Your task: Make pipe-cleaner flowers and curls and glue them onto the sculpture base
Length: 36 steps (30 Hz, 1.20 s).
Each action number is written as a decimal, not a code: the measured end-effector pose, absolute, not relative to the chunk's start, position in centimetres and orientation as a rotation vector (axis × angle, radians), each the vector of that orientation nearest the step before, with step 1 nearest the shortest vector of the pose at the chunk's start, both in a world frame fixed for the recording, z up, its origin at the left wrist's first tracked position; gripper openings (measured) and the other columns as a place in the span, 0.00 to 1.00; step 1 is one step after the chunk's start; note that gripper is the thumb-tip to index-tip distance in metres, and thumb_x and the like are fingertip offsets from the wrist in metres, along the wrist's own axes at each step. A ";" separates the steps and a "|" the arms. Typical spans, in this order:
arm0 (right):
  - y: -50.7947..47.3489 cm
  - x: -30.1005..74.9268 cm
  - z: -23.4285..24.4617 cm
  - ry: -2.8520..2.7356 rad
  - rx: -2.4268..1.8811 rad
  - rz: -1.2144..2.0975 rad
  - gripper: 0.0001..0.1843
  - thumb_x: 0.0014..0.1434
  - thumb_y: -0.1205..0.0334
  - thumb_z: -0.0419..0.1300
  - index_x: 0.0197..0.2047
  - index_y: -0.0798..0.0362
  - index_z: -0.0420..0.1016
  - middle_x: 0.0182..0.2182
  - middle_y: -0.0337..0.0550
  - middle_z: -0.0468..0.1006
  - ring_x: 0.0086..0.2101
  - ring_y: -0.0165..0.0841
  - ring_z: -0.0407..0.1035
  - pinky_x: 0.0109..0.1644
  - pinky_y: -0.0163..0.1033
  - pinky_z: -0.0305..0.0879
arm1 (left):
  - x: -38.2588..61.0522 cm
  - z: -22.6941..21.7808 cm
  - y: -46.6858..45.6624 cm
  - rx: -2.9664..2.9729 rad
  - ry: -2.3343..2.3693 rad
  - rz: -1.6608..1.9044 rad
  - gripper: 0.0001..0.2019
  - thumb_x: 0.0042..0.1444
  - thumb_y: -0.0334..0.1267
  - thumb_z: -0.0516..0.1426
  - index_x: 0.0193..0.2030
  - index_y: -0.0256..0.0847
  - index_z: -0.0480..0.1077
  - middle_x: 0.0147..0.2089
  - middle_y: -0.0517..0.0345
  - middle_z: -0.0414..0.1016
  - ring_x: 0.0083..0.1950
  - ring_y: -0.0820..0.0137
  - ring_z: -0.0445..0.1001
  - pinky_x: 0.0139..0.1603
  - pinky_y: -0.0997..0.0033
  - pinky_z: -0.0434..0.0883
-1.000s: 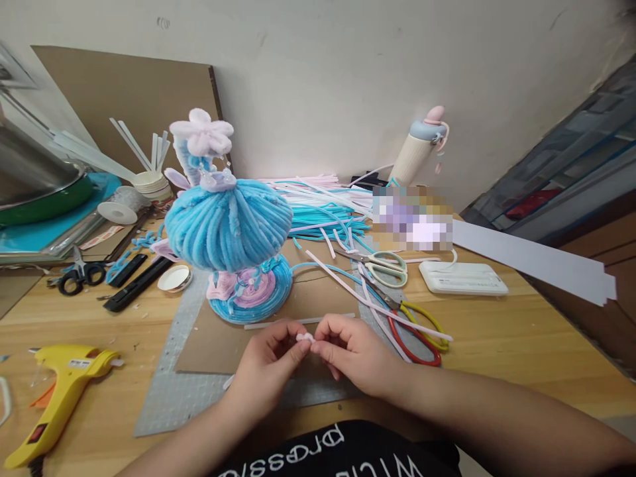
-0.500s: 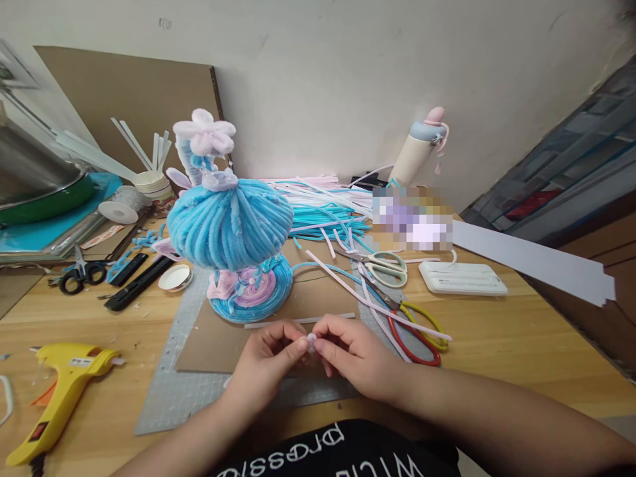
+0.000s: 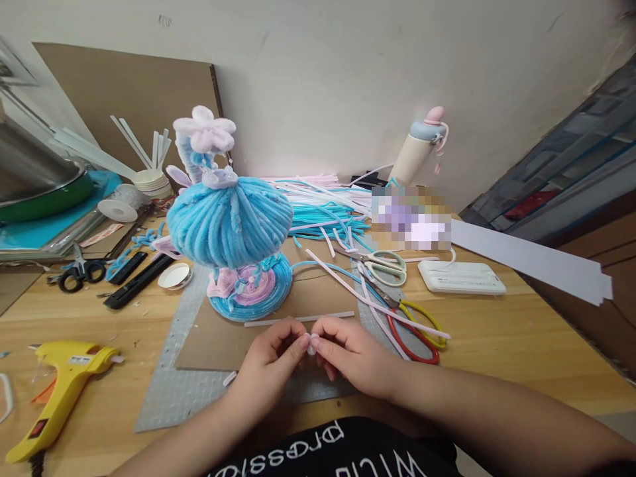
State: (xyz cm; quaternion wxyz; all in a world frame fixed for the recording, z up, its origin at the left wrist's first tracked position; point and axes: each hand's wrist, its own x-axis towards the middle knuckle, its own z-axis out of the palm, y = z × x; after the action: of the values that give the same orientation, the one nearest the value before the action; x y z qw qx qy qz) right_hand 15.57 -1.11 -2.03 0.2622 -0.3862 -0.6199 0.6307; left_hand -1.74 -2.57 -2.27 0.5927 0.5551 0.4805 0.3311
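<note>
Pink fuzzy bit (image 3: 311,344) sits pinched between the left hand (image 3: 271,361) and right hand (image 3: 350,354), fingertips closed tight on it, just in front of the blue fuzzy model (image 3: 231,232).

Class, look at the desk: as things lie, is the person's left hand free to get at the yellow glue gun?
Probably not at once. The left hand and right hand both pinch a small pale piece. The glue gun lies unobstructed on the table, on the left.
</note>
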 end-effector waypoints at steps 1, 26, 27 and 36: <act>-1.1 15.6 -2.0 -1.680 -1.046 1.702 0.12 0.63 0.57 0.51 0.30 0.54 0.63 0.22 0.34 0.65 0.20 0.23 0.59 0.25 0.30 0.56 | -1.7 -2.2 -2.6 1.345 1.140 0.747 0.15 0.59 0.47 0.51 0.28 0.38 0.63 0.24 0.64 0.60 0.27 0.74 0.59 0.30 0.74 0.58; -0.8 15.3 -1.7 -1.430 -0.995 1.853 0.17 0.59 0.48 0.55 0.31 0.54 0.62 0.18 0.30 0.63 0.17 0.21 0.56 0.19 0.28 0.51 | -1.7 -1.8 -2.7 1.327 1.057 0.770 0.16 0.60 0.44 0.51 0.24 0.38 0.64 0.23 0.62 0.62 0.28 0.74 0.61 0.33 0.74 0.59; -0.8 15.3 -1.7 -1.476 -0.994 1.832 0.17 0.60 0.48 0.54 0.30 0.54 0.63 0.18 0.31 0.63 0.17 0.22 0.57 0.20 0.29 0.52 | -1.7 -1.9 -2.7 1.326 1.063 0.775 0.16 0.60 0.44 0.51 0.25 0.38 0.64 0.23 0.63 0.62 0.28 0.73 0.61 0.32 0.74 0.59; -1.0 15.6 -2.1 -1.558 -0.968 1.880 0.20 0.61 0.47 0.53 0.27 0.55 0.63 0.20 0.33 0.65 0.18 0.21 0.58 0.20 0.28 0.52 | -1.6 -1.5 -2.7 1.393 1.109 0.700 0.17 0.60 0.46 0.50 0.25 0.38 0.63 0.23 0.63 0.60 0.27 0.74 0.59 0.30 0.74 0.58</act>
State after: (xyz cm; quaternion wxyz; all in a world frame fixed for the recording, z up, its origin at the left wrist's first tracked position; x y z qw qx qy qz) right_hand 15.58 -0.96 -2.15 0.2548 -0.3565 -0.5735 0.6921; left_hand -1.60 -2.70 -1.53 0.5764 0.5950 0.4737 0.2991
